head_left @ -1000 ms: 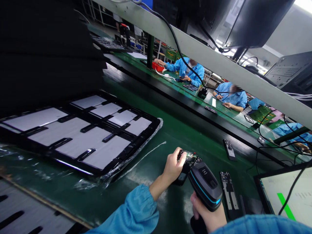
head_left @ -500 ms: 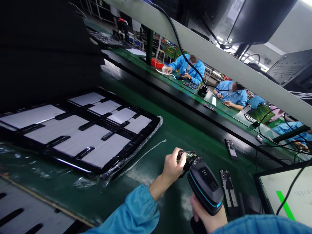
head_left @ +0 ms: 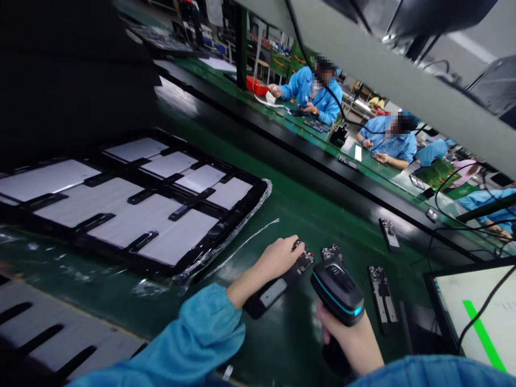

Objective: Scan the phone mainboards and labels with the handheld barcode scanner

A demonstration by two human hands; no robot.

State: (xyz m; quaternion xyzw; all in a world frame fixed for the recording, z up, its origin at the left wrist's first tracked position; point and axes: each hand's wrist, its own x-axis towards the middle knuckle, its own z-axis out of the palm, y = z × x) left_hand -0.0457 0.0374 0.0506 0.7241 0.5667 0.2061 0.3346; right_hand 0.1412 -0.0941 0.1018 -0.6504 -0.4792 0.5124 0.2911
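My left hand [head_left: 278,258] grips the upper end of a phone assembly [head_left: 273,293], which lies slanted on the green bench with a grey battery area showing below the wrist. Its fingertips are closed at the exposed circuit board. My right hand [head_left: 342,325] is wrapped round the handle of a black barcode scanner [head_left: 338,290] with a lit blue stripe. Just beyond the scanner head another phone assembly [head_left: 332,252] shows its top; the scanner hides the rest. To the right lies a phone assembly [head_left: 382,295] with an exposed board.
A black tray [head_left: 177,215] with white panels and plastic wrap is at the left. One more phone assembly [head_left: 389,235] lies farther back. A monitor [head_left: 475,312] stands at the right. Co-workers in blue sit beyond the dark rail [head_left: 298,153].
My left hand has moved slightly left and lower over the bench, and the phone assembly under it now shows its battery area. The scanner has shifted slightly up, and the view has tilted.
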